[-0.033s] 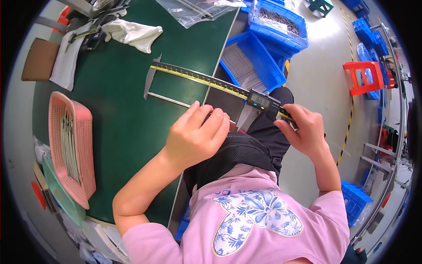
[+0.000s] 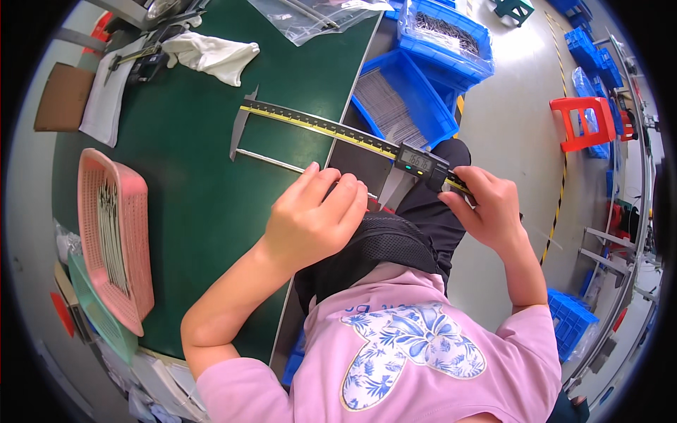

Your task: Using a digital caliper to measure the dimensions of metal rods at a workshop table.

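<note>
A long digital caliper (image 2: pixel 321 128) with a yellow scale stretches from over the table's edge to my right. My right hand (image 2: pixel 491 210) is closed on its slider end, thumb and forefinger just beyond the display. Between the caliper's jaws lies a thin metal rod (image 2: pixel 271 161), its far end against or very close to the left jaw. My left hand (image 2: pixel 314 215) pinches this rod near its middle and covers that stretch. The rod's other end shows beyond my fingers, by the sliding jaw (image 2: pixel 395 187); whether they touch I cannot tell.
On the green table (image 2: pixel 204 233) stands a pink basket (image 2: pixel 144 247) of metal rods. A white glove (image 2: pixel 211 58) lies farther off. Blue bins (image 2: pixel 441 116) with metal parts sit beyond the table edge. A red stool (image 2: pixel 585 125) is on the floor at right.
</note>
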The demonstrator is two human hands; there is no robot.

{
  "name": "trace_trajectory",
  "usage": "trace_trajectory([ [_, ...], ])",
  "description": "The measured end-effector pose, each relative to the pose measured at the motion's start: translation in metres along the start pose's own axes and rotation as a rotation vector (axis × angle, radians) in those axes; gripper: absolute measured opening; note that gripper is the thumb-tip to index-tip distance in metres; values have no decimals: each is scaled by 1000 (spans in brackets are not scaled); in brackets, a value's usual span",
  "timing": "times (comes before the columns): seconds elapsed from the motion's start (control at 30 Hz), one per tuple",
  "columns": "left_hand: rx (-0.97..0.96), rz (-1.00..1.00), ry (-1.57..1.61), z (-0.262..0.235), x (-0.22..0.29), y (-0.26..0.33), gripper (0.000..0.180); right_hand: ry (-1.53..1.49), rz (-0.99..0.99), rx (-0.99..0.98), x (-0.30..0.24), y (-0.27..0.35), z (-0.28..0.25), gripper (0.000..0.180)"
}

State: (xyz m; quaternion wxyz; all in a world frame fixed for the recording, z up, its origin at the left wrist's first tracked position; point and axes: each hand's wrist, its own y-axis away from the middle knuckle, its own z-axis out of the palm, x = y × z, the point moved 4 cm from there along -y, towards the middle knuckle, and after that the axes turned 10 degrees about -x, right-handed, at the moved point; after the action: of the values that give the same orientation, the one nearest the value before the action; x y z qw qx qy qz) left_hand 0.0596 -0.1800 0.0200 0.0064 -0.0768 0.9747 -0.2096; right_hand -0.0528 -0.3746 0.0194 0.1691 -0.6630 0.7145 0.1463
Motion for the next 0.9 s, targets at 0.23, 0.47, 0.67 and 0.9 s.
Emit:
trace_trajectory([
  [0.23, -31, -12, 17, -1, 0, 0, 17, 45, 52, -18, 2, -1, 3, 32],
  [0.47, -40, -91, 56, -6, -6, -3, 19, 58, 45, 28, 1, -3, 7, 35],
  [0.67, -29, -56, 69, -3, -7, -1, 18, 63, 29, 34, 1, -2, 8, 37],
  [0.9, -15, -76, 75, -3, -8, -1, 13, 79, 29, 35, 0, -3, 9, 40],
])
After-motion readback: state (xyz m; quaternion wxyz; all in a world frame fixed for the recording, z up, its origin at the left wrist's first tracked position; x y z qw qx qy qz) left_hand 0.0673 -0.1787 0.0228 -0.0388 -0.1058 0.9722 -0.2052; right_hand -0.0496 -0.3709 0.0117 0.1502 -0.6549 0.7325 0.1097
